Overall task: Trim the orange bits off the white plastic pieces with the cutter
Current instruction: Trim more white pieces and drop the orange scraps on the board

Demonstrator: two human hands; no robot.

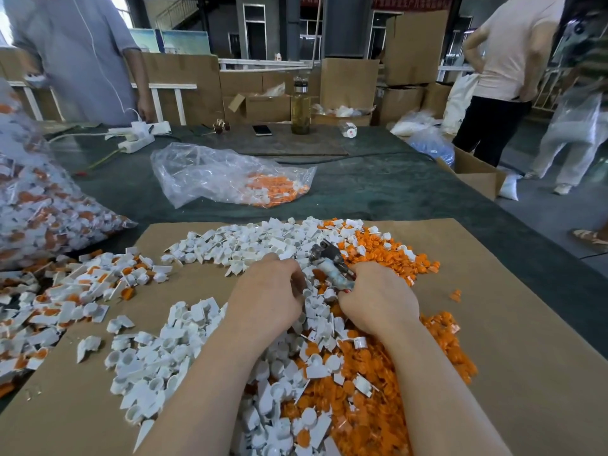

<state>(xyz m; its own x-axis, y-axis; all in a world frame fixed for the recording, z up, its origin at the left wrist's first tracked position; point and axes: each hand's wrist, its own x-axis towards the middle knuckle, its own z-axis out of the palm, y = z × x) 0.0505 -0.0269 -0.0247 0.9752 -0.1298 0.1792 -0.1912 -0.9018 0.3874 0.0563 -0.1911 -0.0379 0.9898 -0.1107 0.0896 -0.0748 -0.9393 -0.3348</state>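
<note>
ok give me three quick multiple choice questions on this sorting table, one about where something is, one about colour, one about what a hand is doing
1. Where is the heap of loose orange bits on the cardboard sheet?
A. Mostly on the person's right side
B. On the far left edge
C. Inside the glass bottle

2. What colour is the cloth under the cardboard sheet?
A. Bright red
B. Dark green
C. Yellow

3. What is the right hand doing?
A. Lying flat and empty
B. Gripping the cutter
C. Holding the phone

Answers:
1. A, the orange bits are heaped to the right of the white pieces and under the right forearm.
2. B, dark green fabric shows around the sheet.
3. B, its fingers curl round the cutter's handles while the metal head sticks out beyond them, beside the left hand.
</note>
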